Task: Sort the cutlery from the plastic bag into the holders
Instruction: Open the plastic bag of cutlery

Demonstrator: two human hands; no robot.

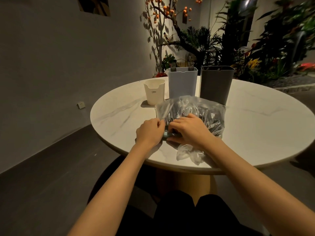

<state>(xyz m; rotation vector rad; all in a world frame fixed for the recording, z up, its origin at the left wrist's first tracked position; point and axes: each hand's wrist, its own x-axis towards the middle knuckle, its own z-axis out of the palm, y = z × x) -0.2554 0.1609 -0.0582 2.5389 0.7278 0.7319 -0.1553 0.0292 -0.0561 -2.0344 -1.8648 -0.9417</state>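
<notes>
Reaching into the mouth of the plastic bag (192, 109), which lies crumpled on the near-centre of the round marble table (255, 120), the person works with both hands at its near edge. Left hand (150, 130): fingers curled, pinching a fold of the bag's film and drawing it up and leftward to hold the opening apart. Right hand (189, 129): fingers bent downward over the bag's near-left mouth; whether they have closed on a piece of cutlery cannot be told, since the fingertips are hidden under plastic. Dark cutlery (180, 114) shows dimly through the film — individual pieces cannot be told apart.

Beyond the bag stand three holders in a row: a small cream holder (154, 92) at far left, a pale blue holder (182, 84) in the middle with fork tines (173, 66) rising above its rim, and a dark grey holder (215, 84) at right, just behind the bag.

Step in hand, as judged: extraction of the next piece, with sorting already under way. The next move calls for a firm grasp on a single handle, a clean withdrawal without snagging the film, and — once its type is seen — a reach to the far holder that matches.
</notes>
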